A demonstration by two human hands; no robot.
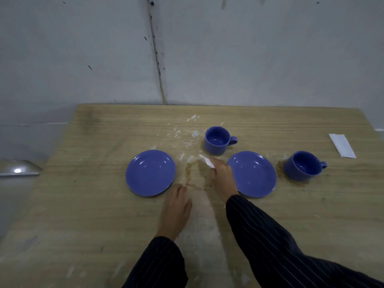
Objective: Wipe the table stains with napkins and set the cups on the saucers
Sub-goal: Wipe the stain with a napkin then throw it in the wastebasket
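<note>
While your right hand (221, 175) presses a crumpled white napkin (206, 161) onto the brown stain (194, 175) at the centre of the wooden table (83, 204), fingers closed around it, your left hand (176, 210) lies flat and released on the tabletop at 6 o'clock of the stain, holding nothing. Two blue saucers flank the stain: one (150, 173) at 9 o'clock, the other (252, 173) at 3 o'clock, just beside your right wrist. One blue cup (217, 140) stands upright at 12 o'clock of the right saucer; a second cup (302, 165) sits at its 3 o'clock, on another brown patch (280, 165). Neither cup is on a saucer. A folded napkin (341, 145) lies at the far right.
</note>
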